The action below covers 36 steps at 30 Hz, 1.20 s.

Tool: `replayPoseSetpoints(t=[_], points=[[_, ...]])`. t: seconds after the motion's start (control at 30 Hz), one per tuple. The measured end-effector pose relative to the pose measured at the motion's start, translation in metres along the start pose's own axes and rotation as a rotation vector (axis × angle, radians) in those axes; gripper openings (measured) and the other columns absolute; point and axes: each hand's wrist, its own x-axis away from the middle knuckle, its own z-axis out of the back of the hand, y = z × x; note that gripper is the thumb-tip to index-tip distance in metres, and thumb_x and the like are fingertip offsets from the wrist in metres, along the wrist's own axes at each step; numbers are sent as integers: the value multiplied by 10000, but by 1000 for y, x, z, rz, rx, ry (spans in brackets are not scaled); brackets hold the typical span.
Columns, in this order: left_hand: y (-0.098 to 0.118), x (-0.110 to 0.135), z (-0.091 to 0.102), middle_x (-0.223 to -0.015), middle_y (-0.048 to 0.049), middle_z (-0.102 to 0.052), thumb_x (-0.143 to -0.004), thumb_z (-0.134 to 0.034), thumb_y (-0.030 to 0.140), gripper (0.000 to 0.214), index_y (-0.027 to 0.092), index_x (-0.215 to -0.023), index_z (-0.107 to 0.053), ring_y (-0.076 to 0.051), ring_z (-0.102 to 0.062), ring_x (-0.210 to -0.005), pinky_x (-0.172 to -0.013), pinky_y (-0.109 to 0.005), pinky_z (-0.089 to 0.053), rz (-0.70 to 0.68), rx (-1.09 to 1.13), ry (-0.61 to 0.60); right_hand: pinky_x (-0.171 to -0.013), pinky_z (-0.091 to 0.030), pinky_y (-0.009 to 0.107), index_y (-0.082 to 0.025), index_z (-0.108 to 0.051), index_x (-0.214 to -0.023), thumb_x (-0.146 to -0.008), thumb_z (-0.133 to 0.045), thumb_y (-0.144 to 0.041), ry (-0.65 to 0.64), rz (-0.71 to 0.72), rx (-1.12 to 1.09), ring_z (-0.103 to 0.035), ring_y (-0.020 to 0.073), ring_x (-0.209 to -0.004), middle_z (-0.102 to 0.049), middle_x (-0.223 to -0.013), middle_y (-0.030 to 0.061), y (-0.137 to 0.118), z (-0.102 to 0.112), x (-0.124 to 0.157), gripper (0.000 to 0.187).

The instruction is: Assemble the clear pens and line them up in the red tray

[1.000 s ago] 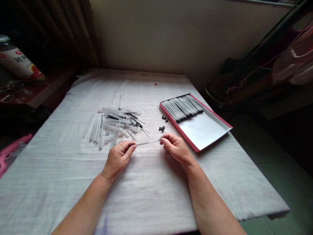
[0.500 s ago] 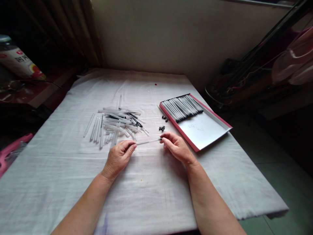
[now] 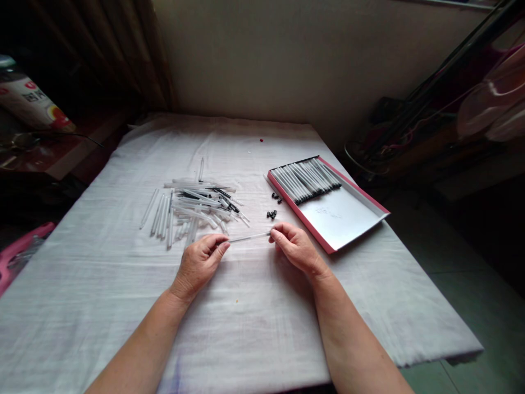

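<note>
A thin clear pen (image 3: pixel 249 237) is stretched level between my two hands above the cloth. My left hand (image 3: pixel 204 257) is closed, pinching its left end between thumb and forefinger. My right hand (image 3: pixel 295 246) is closed on its right end, and the fingertips hide that tip. Left of centre lies a loose pile of clear pen barrels (image 3: pixel 197 210) with dark refills (image 3: pixel 225 192) among them. Several small black plugs (image 3: pixel 271 214) sit just beyond my right fingers.
A shallow red-edged box lid (image 3: pixel 303 219) at the right holds a row of black-tipped pens (image 3: pixel 305 179). A tiny red piece (image 3: pixel 261 140) lies farther back on the white cloth (image 3: pixel 246 339). A labelled jar (image 3: pixel 35 101) stands on a side table at left.
My right fingers have closed further over the pen's right end, covering the dark tip that showed before. Both hands stay in nearly the same place.
</note>
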Motion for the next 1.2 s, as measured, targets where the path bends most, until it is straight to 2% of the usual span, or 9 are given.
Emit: replayPoseSetpoints(t=[0.2,0.33,0.43,0.7,0.87,0.93,1.03,1.07,1.2], points=[[3,1,-3,-836,-22,-694,-807,-616,317,169,198,-918,-657,-116,-617,-635,-580,-210,-494,46,78,23,-562,-433,241,-187,-582,-742,-855,-528,-391,19,9,20,-535,122,-575,-625,-692,16,1,-1,-1,239],[3,1,0,-736,-13,-687,-821,-607,378,262,189,-1000,-639,-126,-621,-593,-566,-221,-485,85,62,-57,-534,-442,237,-183,-579,-765,-837,-545,-416,46,-21,-69,-529,114,-548,-621,-693,15,2,-3,-1,246],[2,1,2,-667,-18,-683,-881,-525,418,287,179,-956,-663,-142,-643,-600,-560,-224,-485,92,107,-100,-536,-453,236,-182,-580,-778,-827,-553,-421,53,-16,-106,-533,114,-558,-618,-696,17,1,-3,-1,246],[1,1,-2,-799,-37,-709,-824,-603,360,211,182,-881,-703,-136,-616,-654,-605,-228,-485,86,77,3,-541,-454,241,-177,-577,-774,-831,-550,-414,48,-20,-78,-533,110,-548,-619,-694,20,-1,-3,0,244],[3,0,-1,-832,-33,-696,-801,-617,320,189,191,-901,-711,-127,-593,-668,-609,-221,-480,101,74,12,-547,-457,244,-176,-590,-787,-820,-572,-411,52,-30,-102,-546,119,-571,-622,-698,22,1,-4,-1,238],[3,0,-2,-824,-32,-696,-798,-622,323,190,191,-902,-712,-125,-587,-650,-604,-224,-480,107,75,4,-572,-473,250,-177,-613,-888,-816,-582,-410,44,-21,-137,-574,127,-620,-642,-769,33,2,-5,0,246],[4,0,-2,-808,-29,-699,-801,-625,326,181,193,-891,-709,-122,-582,-626,-606,-227,-485,83,78,-31,-601,-489,259,-197,-599,-1154,-789,-637,-383,-33,-12,-143,-593,125,-661,-668,-927,51,4,-8,2,412],[4,0,-2,-807,-27,-700,-803,-625,322,175,194,-890,-707,-120,-583,-623,-614,-228,-488,63,75,-44,-604,-490,261,-202,-604,-1183,-779,-656,-372,-74,-9,-120,-594,124,-657,-675,-943,53,4,-10,3,441],[4,0,-2,-818,-27,-693,-827,-610,325,175,191,-900,-696,-116,-587,-627,-623,-223,-494,3,45,-60,-728,-511,307,-191,-726,-952,-782,-658,-328,-128,64,-6,-649,173,-767,-722,-890,64,5,-14,4,229]])
